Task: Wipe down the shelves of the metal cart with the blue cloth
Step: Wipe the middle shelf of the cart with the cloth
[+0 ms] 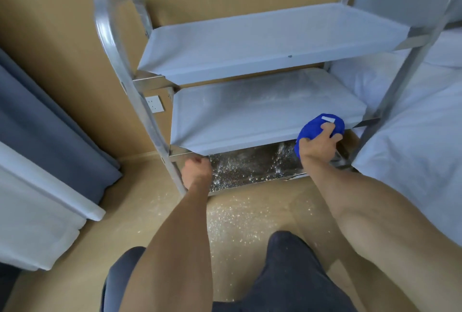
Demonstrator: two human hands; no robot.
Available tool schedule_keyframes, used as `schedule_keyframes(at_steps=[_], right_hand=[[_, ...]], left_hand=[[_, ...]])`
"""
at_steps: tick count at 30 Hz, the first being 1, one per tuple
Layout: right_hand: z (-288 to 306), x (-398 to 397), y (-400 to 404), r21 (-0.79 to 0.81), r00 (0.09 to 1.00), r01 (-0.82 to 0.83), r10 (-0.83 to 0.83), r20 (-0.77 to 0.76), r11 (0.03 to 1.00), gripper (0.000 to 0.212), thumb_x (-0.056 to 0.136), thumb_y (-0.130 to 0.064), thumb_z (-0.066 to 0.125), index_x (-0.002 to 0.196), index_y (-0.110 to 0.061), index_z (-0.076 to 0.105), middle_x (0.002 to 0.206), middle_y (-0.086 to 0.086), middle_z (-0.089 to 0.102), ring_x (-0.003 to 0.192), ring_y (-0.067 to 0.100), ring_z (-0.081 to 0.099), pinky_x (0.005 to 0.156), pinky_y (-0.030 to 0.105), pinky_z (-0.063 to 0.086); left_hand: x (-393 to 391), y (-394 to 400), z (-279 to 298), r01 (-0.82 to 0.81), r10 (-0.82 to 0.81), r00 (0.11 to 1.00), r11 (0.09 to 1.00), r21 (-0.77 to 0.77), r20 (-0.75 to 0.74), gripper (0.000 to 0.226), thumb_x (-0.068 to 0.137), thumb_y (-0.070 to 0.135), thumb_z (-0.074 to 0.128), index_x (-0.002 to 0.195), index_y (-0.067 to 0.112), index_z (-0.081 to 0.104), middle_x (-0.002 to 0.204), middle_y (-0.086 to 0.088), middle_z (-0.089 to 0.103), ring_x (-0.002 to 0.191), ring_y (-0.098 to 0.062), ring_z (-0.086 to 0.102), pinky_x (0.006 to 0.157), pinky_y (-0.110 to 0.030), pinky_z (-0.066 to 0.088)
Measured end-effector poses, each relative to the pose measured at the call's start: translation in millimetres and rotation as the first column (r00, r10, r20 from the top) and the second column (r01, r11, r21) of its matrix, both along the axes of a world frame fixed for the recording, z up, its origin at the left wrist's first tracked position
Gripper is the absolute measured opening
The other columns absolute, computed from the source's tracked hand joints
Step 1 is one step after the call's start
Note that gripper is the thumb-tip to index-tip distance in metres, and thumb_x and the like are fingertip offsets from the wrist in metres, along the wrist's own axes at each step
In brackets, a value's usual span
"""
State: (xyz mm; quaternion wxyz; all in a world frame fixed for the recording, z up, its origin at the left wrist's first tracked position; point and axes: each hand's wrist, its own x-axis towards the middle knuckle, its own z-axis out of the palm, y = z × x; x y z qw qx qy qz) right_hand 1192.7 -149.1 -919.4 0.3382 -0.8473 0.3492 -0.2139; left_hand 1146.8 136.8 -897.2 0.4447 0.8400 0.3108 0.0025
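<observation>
A three-shelf metal cart (pixel 125 81) stands against the tan wall. Its top shelf (pixel 262 41) and middle shelf (pixel 250 116) are covered in pale film; the middle one carries a haze of white dust. The bare bottom shelf (pixel 250 166) is speckled with white powder. My right hand (pixel 318 145) grips the bunched blue cloth (pixel 317 126) at the front right corner of the middle shelf. My left hand (pixel 197 169) is curled at the front left corner of the bottom shelf, by the cart leg; whether it holds the frame is hidden.
White powder is scattered over the tan floor (pixel 237 216) in front of the cart. A bed with white linen (pixel 412 124) presses against the cart's right side. Grey and white curtains (pixel 50 136) hang at the left. A wall socket (pixel 155 104) sits behind the frame. My knees (pixel 287 261) are below.
</observation>
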Motion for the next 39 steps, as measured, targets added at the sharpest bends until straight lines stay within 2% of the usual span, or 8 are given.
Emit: schedule_keyframes(at_steps=[4,9,11,16,24,29,35,39], right_hand=[[29.6,-1.0,32.6,0.173,0.972,-0.179,0.147,0.181,0.969,0.035,0.076,-0.022,0.059,0.109,-0.023,0.049,0.102,0.008,0.059,0.082,0.031,0.056,0.072,0.04,0.049],[81.5,-2.0,93.1,0.724,0.824,-0.521,0.488,0.287,0.453,0.023,0.087,-0.042,0.055,0.085,-0.019,0.057,0.081,0.003,0.062,0.074,0.019,0.057,0.071,0.033,0.044],[85.4,0.6,108.3,0.721,0.782,-0.539,0.576,0.238,0.435,0.026,0.09,-0.039,0.062,0.09,-0.013,0.058,0.093,0.011,0.067,0.08,0.024,0.06,0.074,0.035,0.046],[81.8,-0.2,114.3,0.758,0.829,-0.485,0.507,0.237,0.437,0.016,0.072,-0.013,0.068,0.071,-0.011,0.052,0.075,0.01,0.058,0.073,0.026,0.055,0.065,0.034,0.043],[61.0,-18.4,105.5,0.901,0.799,-0.395,0.551,0.239,0.182,0.026,0.079,-0.033,0.066,0.088,-0.009,0.066,0.091,0.013,0.069,0.082,0.03,0.065,0.087,0.041,0.051],[72.5,-29.7,101.5,0.856,0.614,-0.474,0.774,0.154,0.206,0.064,0.068,-0.047,0.084,0.118,-0.011,0.067,0.115,0.012,0.072,0.108,0.031,0.068,0.101,0.051,0.05],[62.1,-37.2,82.5,0.834,0.781,-0.394,0.619,0.082,0.386,0.047,0.033,-0.029,0.062,0.072,-0.019,0.037,0.083,0.008,0.046,0.076,0.024,0.041,0.073,0.037,0.033],[56.3,-53.8,81.3,0.819,0.785,-0.338,0.62,-0.027,0.464,0.031,0.044,-0.02,0.053,0.067,-0.019,0.032,0.076,0.006,0.042,0.066,0.022,0.036,0.065,0.032,0.03]], left_hand=[[19.6,-26.7,5.8,0.141,-0.164,0.985,0.936,-0.322,-0.045,0.047,0.087,0.032,0.055,0.118,-0.002,0.062,0.099,-0.018,0.066,0.081,-0.026,0.059,0.081,-0.042,0.057],[24.3,-52.9,42.2,0.132,-0.186,0.983,0.721,-0.68,-0.006,0.058,0.088,0.061,0.044,0.109,0.01,0.064,0.106,-0.017,0.07,0.092,-0.032,0.066,0.097,-0.047,0.05],[27.4,-49.5,43.8,0.124,-0.145,0.989,0.635,-0.762,0.04,0.055,0.085,0.05,0.049,0.111,0.006,0.068,0.115,-0.023,0.067,0.098,-0.04,0.065,0.097,-0.058,0.047],[8.7,-29.2,61.9,0.104,-0.065,0.995,0.675,-0.73,0.081,0.016,0.08,0.019,0.054,0.089,0.007,0.06,0.077,-0.012,0.062,0.064,-0.027,0.054,0.061,-0.033,0.046],[2.2,-26.8,45.0,0.216,-0.171,0.976,0.755,-0.619,0.131,0.024,0.077,0.02,0.078,0.087,0.012,0.059,0.09,-0.01,0.066,0.072,-0.022,0.056,0.065,-0.031,0.044],[-1.2,-24.9,59.6,0.153,-0.03,0.98,0.752,-0.641,0.198,0.022,0.086,0.023,0.074,0.087,0.01,0.057,0.095,-0.013,0.069,0.086,-0.027,0.067,0.078,-0.038,0.057],[-9.3,-17.5,73.5,0.075,0.06,0.975,0.815,-0.574,0.213,0.03,0.089,0.022,0.069,0.105,0.006,0.05,0.098,-0.01,0.061,0.09,-0.026,0.061,0.078,-0.039,0.053],[-16.3,-18.5,67.6,0.08,0.028,0.981,0.84,-0.536,0.191,0.027,0.087,0.02,0.068,0.105,0.003,0.057,0.1,-0.013,0.064,0.089,-0.026,0.062,0.084,-0.043,0.055]])
